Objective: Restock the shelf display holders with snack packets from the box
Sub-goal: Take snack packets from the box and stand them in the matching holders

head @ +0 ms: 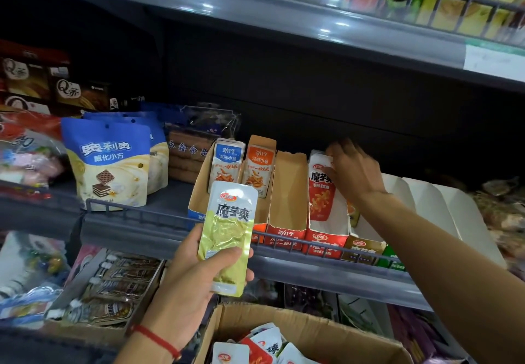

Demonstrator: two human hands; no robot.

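On the middle shelf: a row of cardboard display holders behind a dark wire rail (170,215).
Left hand (196,281): fingers and thumb curled round the lower half of a green snack packet (230,235), held upright in front of the rail; red string on the wrist.
Right hand (352,170): reaching into the red-fronted holder (326,242), fingers bent over the top edge of the red-and-white packets (321,190) standing there, touching them.
Empty brown holder (287,193): just left of the red-fronted one.
Blue packet (227,164) and orange packet (258,167): upright in the two holders further left.
White holders (443,204): right of the forearm; contents cannot be told.
Cardboard box (306,332): open, bottom centre, below the shelf, loose red-and-white packets inside.
Blue-and-cream wafer bags (110,164): standing left of the holders.
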